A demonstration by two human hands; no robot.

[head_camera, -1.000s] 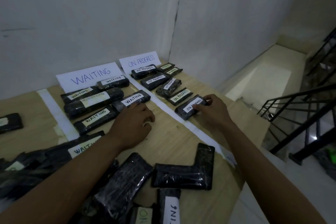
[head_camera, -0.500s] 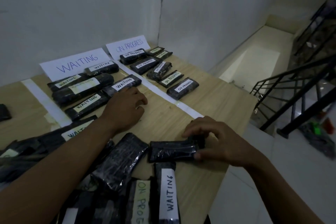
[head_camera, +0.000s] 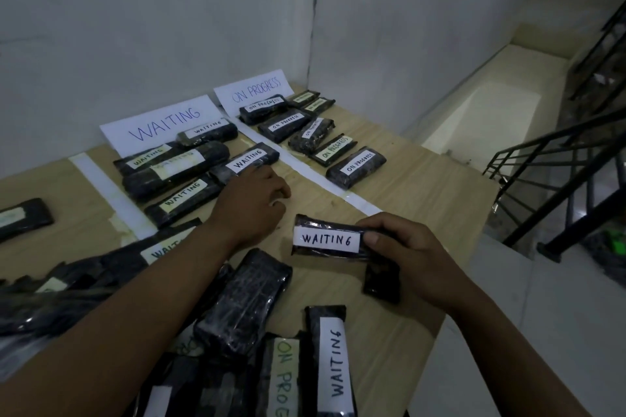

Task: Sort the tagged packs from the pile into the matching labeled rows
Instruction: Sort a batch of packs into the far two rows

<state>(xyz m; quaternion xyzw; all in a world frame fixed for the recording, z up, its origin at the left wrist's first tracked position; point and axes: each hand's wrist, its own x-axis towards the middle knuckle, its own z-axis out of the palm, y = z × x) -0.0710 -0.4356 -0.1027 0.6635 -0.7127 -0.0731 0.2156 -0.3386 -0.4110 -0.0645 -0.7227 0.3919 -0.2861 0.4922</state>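
The wooden table (head_camera: 423, 186) fills most of your view, set into a corner of grey wall, with a black stair railing (head_camera: 559, 173) off its right edge. Nearest you, along the table's front and left, lies the pile (head_camera: 84, 288) of dark wrapped packs, some showing WAITING or ON PROGRESS tags, some showing none.

Farther back, the WAITING row (head_camera: 172, 173) sits below its paper WAITING sign (head_camera: 159, 122), and the ON PROGRESS row (head_camera: 284, 125) sits to the right of it, below the ON PROGRESS sign (head_camera: 254, 91). A white tape strip (head_camera: 305, 169) runs between the two rows.

Your left hand (head_camera: 250, 206) rests on the table at the near end of the WAITING row, fingertips at the edge of the nearest pack there; its grip is loose and holds nothing.

Your right hand (head_camera: 413, 254) has its grip pinched on the right end of the WAITING pack (head_camera: 325, 240), thumb on the tag. That pack is in front of the tape strip, tag facing you, above another dark pack (head_camera: 381, 281).
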